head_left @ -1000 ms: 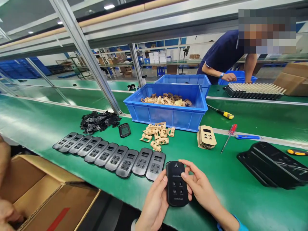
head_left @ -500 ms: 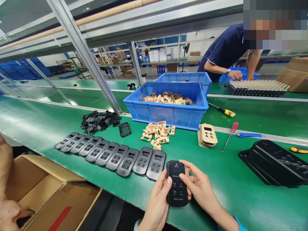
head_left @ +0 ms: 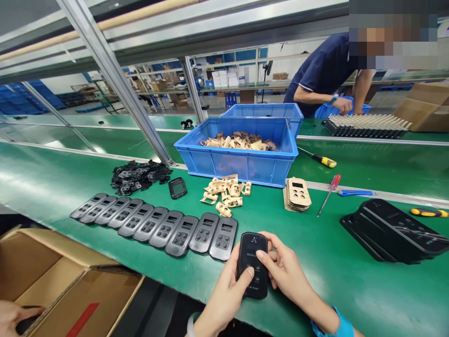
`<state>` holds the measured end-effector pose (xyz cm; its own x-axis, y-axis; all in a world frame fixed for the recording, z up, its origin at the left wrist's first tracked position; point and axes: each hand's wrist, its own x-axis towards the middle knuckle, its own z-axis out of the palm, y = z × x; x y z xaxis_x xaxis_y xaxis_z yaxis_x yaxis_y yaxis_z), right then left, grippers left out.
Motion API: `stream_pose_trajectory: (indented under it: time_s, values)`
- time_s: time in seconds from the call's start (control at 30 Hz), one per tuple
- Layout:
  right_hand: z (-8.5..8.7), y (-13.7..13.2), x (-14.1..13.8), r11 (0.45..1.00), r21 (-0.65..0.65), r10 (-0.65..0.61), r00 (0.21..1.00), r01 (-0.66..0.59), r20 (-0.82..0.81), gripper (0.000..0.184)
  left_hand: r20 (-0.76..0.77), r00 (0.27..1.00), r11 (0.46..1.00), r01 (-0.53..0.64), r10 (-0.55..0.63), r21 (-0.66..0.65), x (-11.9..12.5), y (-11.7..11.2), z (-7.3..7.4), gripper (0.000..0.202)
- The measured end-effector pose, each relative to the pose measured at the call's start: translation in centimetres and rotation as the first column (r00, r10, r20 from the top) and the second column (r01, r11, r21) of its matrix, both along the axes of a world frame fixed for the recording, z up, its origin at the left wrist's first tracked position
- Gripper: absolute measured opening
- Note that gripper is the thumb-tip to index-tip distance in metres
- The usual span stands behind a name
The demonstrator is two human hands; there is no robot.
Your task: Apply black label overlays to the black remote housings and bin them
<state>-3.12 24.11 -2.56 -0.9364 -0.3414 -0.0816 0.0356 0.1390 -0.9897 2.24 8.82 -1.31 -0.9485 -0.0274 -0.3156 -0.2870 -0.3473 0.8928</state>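
- We cannot read the fine white print on the black handheld unit (head_left: 253, 248); the thumbs of our left hand (head_left: 228, 292) and right hand (head_left: 284, 267) cover part of its front.
- Most of our left fingers are hidden behind it.
- The left and bottom edges crop our view of the cardboard box (head_left: 101, 290); the left one also cuts off another person's hand (head_left: 14, 312).
- We see the co-worker (head_left: 319, 65) with a pixelated head.
- The front blue crate (head_left: 238, 164) hides from us what the rear blue crate (head_left: 261, 111) holds.
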Motion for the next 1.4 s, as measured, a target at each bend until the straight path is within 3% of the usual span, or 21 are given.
stream_pose_trajectory:
  time_s: [0.17,0.33,0.53,0.63,0.77,0.83,0.93,1.0,1.1,1.23,1.4]
  values:
    - [0.1,-0.3,0.3,0.998,0.042,-0.04,0.996,0.043,-0.08,0.042,-0.101,0.995,0.992,-0.037,0.025,-0.117,-0.2,0.2,-0.2,0.058]
    - [0.0,-0.4,-0.2,0.995,-0.078,-0.069,0.998,0.069,0.006,0.042,-0.017,0.999,0.999,-0.028,0.028,-0.04,-0.8,0.4,0.6,0.057]
    - [0.4,-0.2,-0.3,0.98,-0.156,-0.119,0.993,0.121,0.025,0.041,-0.124,0.988,0.995,0.08,-0.088,-0.063,-0.9,1.4,1.5,0.083]
    - [0.5,-0.5,-0.2,0.976,-0.181,-0.124,0.992,0.12,-0.011,0.042,-0.104,0.991,0.995,0.075,-0.082,-0.066,-0.9,1.8,1.6,0.083]
    - [1.5,-0.2,-1.2,0.955,-0.274,-0.119,0.993,0.112,-0.008,0.042,-0.086,0.993,0.997,0.076,-0.075,0.012,-0.9,2.1,1.7,0.101]
    - [3.1,1.8,-2.5,0.955,-0.271,-0.127,0.992,0.117,-0.019,0.042,-0.108,0.981,0.98,0.174,-0.163,0.099,-1.3,2.4,2.2,0.112]
    - [7.1,8.1,-4.8,0.975,-0.093,-0.213,0.965,0.201,-0.151,0.039,-0.068,0.932,0.9,0.36,-0.355,0.245,-2.7,3.3,3.1,0.117]
    - [9.9,13.5,-6.0,0.941,0.106,-0.274,0.909,0.321,-0.314,0.034,0.008,0.882,0.823,0.435,-0.47,0.366,-3.9,4.6,3.4,0.108]
    - [12.5,20.8,-7.8,0.885,0.237,-0.306,0.885,0.401,-0.351,0.027,0.098,0.802,0.709,0.456,-0.59,0.538,-5.9,7.7,3.1,0.095]
    - [12.7,25.6,-10.2,0.863,0.367,-0.264,0.93,0.346,-0.255,0.017,0.201,0.753,0.699,0.427,-0.626,0.574,-8.3,13.6,2.4,0.073]
    - [11.2,27.1,-10.1,0.843,0.389,-0.341,0.928,0.372,-0.147,0.029,0.23,0.752,0.749,0.472,-0.617,0.465,-10.6,19.3,3.9,0.072]
